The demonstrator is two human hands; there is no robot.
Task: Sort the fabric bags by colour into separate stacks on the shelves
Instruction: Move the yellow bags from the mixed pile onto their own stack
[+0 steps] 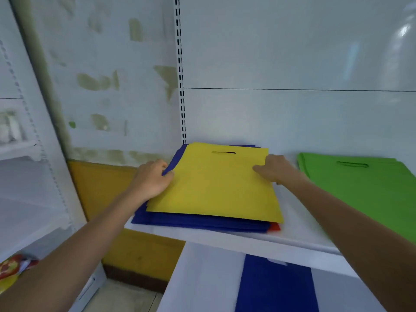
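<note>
A bright packet (11, 269) sits low on the left, but its print is too blurry to read. A yellow bag (216, 188) lies flat on top of the blue bags (198, 221) at the left end of the white shelf (292, 210). Its handle slot (224, 152) is at the far side, near the back wall. The blue bags stick out past the yellow bag on the left and at the front, right up to the shelf's front edge. A small orange corner (274, 226) peeks out under the pile at the front right. The left hand (153, 179) is at the left edge of the yellow bag. Its fingers are curled, and it pinches a fold of the blue bags between fingers and thumb. The right hand (273, 168) is at the right edge of the yellow bag, near the far corner. Its fingers are curled over that edge with the thumb on top, so it holds the yellow bag. A strip of bare shelf runs between this pile and the green bags (364, 188) on the right, so the two piles do not touch. A post (180, 75) with slots stands right behind the pile. The space above the shelf is open. On the lower shelf (202, 278), a lone blue bag (274, 287) lies flat with white room on both sides.
</note>
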